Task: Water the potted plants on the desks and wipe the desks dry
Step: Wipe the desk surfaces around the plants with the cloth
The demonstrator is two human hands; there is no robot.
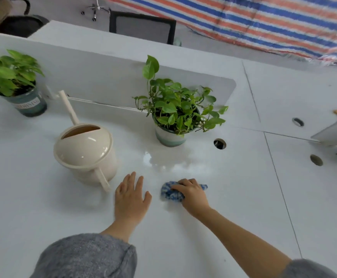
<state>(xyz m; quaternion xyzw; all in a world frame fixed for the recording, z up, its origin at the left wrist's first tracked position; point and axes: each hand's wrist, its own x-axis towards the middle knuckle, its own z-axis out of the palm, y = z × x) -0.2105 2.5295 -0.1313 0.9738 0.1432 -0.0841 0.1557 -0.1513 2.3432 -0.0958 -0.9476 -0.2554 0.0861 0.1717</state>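
**Blue cloth (171, 192) beside the puddle (163, 161)**

The right hand (191, 194) grips the cloth on the white desk (233, 197), fingers curled over it, just short of the puddle in front of the potted pothos (175, 113). The left hand (130, 199) lies flat, holding nothing, near the cream watering can (85, 151). Wiping is in hand; next, the cloth must go forward through the puddle.

Watering can (85, 151) and potted plant (175, 117) flank an open gap
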